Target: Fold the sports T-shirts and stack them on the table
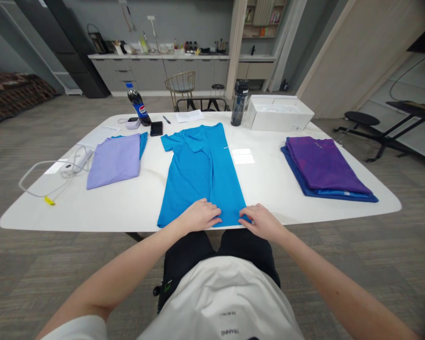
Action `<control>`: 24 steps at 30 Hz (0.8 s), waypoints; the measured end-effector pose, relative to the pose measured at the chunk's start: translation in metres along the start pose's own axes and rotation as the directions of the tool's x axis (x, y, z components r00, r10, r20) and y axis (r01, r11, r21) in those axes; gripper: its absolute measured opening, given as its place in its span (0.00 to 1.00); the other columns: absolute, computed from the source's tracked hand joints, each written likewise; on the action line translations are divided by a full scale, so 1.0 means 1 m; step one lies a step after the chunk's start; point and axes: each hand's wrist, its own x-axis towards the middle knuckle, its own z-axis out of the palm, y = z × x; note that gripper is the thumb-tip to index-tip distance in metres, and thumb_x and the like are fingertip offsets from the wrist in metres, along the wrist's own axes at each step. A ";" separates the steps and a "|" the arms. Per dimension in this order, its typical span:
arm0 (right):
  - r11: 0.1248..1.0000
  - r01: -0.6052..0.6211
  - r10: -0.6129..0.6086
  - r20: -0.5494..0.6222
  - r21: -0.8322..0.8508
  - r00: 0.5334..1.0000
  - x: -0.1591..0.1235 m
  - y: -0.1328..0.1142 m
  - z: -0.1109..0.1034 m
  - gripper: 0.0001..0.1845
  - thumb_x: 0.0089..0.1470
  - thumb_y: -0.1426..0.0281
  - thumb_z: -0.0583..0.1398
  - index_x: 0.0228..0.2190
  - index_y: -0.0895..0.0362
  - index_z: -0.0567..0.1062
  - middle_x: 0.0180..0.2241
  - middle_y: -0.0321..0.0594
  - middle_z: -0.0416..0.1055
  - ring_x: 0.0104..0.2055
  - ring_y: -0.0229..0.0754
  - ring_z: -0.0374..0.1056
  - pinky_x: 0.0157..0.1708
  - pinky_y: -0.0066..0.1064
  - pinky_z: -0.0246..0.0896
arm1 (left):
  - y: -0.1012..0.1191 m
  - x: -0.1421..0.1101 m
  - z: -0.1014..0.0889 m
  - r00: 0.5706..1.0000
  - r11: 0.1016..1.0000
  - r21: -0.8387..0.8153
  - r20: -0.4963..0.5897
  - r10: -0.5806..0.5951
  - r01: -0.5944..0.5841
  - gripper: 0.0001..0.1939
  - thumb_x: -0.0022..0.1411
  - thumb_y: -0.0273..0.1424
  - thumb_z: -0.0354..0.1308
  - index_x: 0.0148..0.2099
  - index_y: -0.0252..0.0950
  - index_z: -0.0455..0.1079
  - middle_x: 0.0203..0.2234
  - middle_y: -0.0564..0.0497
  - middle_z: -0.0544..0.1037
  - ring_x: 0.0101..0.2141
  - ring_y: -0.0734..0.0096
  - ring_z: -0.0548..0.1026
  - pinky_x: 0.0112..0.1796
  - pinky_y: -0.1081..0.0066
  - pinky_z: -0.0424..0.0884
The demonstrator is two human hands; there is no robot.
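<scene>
A blue T-shirt (193,174) lies on the white table in front of me, its right side folded lengthwise over the middle and its hem at the near edge. One short sleeve points left at the far end, and small white lettering shows on the right part. My left hand (201,215) is closed on the hem near its middle, fingers curled and thumb close to them. At the hem's right corner, my right hand (260,219) pinches the cloth between thumb and fingers.
Folded purple and blue shirts (327,165) lie at the right, a folded lavender shirt (115,160) at the left. Beyond are a cola bottle (139,105), a black wallet-like item (156,128), a dark drink bottle (239,104) and a white box (279,115). A power strip (76,160) trails cables.
</scene>
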 end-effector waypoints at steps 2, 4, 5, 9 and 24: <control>0.999 -0.024 0.023 0.024 0.027 0.999 0.004 0.002 -0.004 0.13 0.67 0.59 0.59 0.34 0.53 0.76 0.27 0.35 0.73 0.30 0.40 0.69 0.39 0.34 0.55 | 0.000 0.003 -0.003 0.999 1.000 -0.016 -0.045 -0.002 0.002 0.21 0.75 0.45 0.46 0.45 0.38 0.74 0.38 0.46 0.80 0.42 0.64 0.77 0.46 0.64 0.66; 0.996 -0.076 0.077 -0.022 0.047 0.997 0.012 0.004 -0.005 0.15 0.67 0.57 0.58 0.34 0.53 0.76 0.26 0.34 0.72 0.29 0.40 0.68 0.39 0.34 0.56 | -0.003 0.009 -0.004 0.992 0.998 -0.024 -0.109 -0.059 0.057 0.22 0.76 0.44 0.44 0.55 0.38 0.73 0.52 0.43 0.77 0.54 0.61 0.74 0.54 0.62 0.65; 0.994 -0.092 0.094 -0.041 0.051 0.995 0.016 0.005 -0.005 0.14 0.67 0.57 0.58 0.35 0.53 0.76 0.28 0.35 0.73 0.30 0.41 0.68 0.39 0.34 0.57 | -0.005 0.012 -0.002 0.988 0.995 -0.022 -0.122 -0.097 0.095 0.23 0.76 0.45 0.44 0.61 0.38 0.70 0.59 0.41 0.73 0.60 0.58 0.70 0.59 0.59 0.62; 0.999 -0.039 0.038 0.043 0.024 0.998 0.035 0.011 -0.003 0.11 0.64 0.58 0.62 0.36 0.53 0.76 0.33 0.38 0.75 0.34 0.42 0.70 0.39 0.34 0.57 | -0.008 0.017 0.010 0.975 0.975 -0.019 -0.025 -0.220 0.219 0.35 0.73 0.53 0.44 0.74 0.41 0.54 0.72 0.41 0.54 0.71 0.51 0.52 0.67 0.46 0.49; 0.953 -0.237 0.213 -0.138 -0.187 0.967 0.232 0.102 -0.013 0.22 0.69 0.57 0.54 0.58 0.51 0.72 0.63 0.50 0.65 0.61 0.58 0.61 0.54 0.50 0.58 | -0.135 0.088 -0.003 0.835 0.837 0.009 -0.085 -0.544 0.547 0.31 0.75 0.48 0.40 0.73 0.42 0.56 0.72 0.41 0.56 0.71 0.50 0.54 0.67 0.38 0.46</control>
